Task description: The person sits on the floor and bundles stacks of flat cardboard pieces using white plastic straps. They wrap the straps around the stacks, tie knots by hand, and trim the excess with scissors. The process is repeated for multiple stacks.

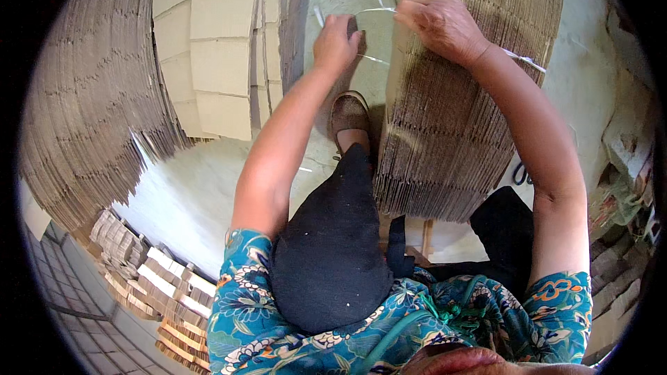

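Note:
A long bundle of brown corrugated cardboard pieces [445,139], packed on edge, lies in front of me. White plastic twine [526,61] passes across its far part. My right hand [445,24] is over the bundle's upper left edge, its thumb and fingers pinching a strand of the twine while one finger points out. To the left, above the floor, my left hand [337,43] is closed, slightly blurred, with twine ends showing on both sides of it. A strand runs between the two hands, and another rises toward the top edge of the view.
Tall stacks of brown cardboard [90,90] and pale cardboard [222,48] stand at the left. My shoe [349,114] is on the floor beside the bundle. Black loop handles [520,172] show right of the bundle. More cardboard stacks [177,285] sit at lower left.

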Demonstrator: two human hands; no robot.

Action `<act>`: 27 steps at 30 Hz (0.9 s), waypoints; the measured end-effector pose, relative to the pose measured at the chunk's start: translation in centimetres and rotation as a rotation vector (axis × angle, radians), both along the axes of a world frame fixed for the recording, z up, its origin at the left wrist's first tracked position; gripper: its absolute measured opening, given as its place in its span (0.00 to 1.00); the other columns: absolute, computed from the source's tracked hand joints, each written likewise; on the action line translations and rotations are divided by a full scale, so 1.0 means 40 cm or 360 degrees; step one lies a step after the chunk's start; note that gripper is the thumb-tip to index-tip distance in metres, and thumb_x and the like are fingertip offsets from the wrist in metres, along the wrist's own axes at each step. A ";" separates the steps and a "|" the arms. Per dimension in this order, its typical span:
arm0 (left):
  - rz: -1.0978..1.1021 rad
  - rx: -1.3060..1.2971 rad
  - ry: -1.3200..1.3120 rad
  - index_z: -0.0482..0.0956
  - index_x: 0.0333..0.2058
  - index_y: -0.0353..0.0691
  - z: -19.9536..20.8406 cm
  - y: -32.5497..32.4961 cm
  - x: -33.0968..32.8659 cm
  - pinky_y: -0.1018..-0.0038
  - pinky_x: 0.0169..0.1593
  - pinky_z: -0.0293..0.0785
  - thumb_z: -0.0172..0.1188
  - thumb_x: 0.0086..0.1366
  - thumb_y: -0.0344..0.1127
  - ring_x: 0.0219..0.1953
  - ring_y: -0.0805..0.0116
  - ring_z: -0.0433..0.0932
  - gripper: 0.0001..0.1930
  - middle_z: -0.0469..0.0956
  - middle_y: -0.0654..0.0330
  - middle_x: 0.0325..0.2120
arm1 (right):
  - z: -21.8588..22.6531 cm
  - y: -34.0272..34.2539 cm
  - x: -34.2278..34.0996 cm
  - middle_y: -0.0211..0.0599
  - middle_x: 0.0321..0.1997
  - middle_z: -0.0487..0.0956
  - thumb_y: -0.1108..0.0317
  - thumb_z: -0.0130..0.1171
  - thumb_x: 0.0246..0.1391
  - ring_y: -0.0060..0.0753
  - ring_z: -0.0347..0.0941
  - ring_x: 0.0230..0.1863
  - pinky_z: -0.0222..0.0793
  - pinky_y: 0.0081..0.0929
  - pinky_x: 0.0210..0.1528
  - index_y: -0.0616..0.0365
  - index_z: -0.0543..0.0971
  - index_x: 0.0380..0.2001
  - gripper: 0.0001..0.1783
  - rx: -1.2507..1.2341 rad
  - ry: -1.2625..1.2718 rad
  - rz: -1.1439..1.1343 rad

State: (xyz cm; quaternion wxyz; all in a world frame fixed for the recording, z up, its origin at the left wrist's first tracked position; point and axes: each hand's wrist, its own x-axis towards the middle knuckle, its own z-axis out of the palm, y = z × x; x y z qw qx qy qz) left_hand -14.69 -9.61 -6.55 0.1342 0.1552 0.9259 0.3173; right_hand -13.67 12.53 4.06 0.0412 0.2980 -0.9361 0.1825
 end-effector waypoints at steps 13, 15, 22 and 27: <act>-0.0281 -0.0595 -0.0078 0.70 0.33 0.38 -0.012 0.012 -0.085 0.54 0.34 0.69 0.47 0.56 0.29 0.32 0.45 0.75 0.07 0.76 0.47 0.27 | 0.001 -0.009 -0.004 0.34 0.31 0.76 0.67 0.56 0.50 0.34 0.73 0.40 0.52 0.40 0.64 0.56 0.72 0.25 0.06 -0.0133 -0.0018 -0.0150; -0.0310 -0.0547 -0.0016 0.70 0.34 0.38 -0.010 -0.008 -0.073 0.53 0.33 0.70 0.46 0.57 0.30 0.30 0.44 0.76 0.08 0.76 0.46 0.25 | -0.001 -0.006 -0.004 0.34 0.30 0.76 0.67 0.56 0.50 0.34 0.73 0.40 0.52 0.40 0.63 0.56 0.72 0.25 0.06 -0.0148 -0.0017 -0.0142; -0.0436 -0.0823 -0.0005 0.72 0.37 0.41 -0.001 -0.094 -0.075 0.56 0.34 0.72 0.44 0.57 0.31 0.31 0.46 0.77 0.10 0.78 0.48 0.27 | -0.007 0.002 0.000 0.36 0.29 0.76 0.69 0.57 0.49 0.35 0.73 0.39 0.54 0.40 0.63 0.57 0.73 0.25 0.05 -0.0224 0.0020 -0.0104; -0.0258 -0.0900 -0.0085 0.75 0.36 0.42 0.040 -0.099 -0.110 0.58 0.37 0.71 0.44 0.59 0.34 0.36 0.48 0.76 0.11 0.77 0.45 0.31 | -0.039 0.016 -0.010 0.36 0.36 0.75 0.65 0.55 0.49 0.37 0.70 0.44 0.53 0.42 0.62 0.55 0.75 0.28 0.06 -0.0199 0.0046 -0.0012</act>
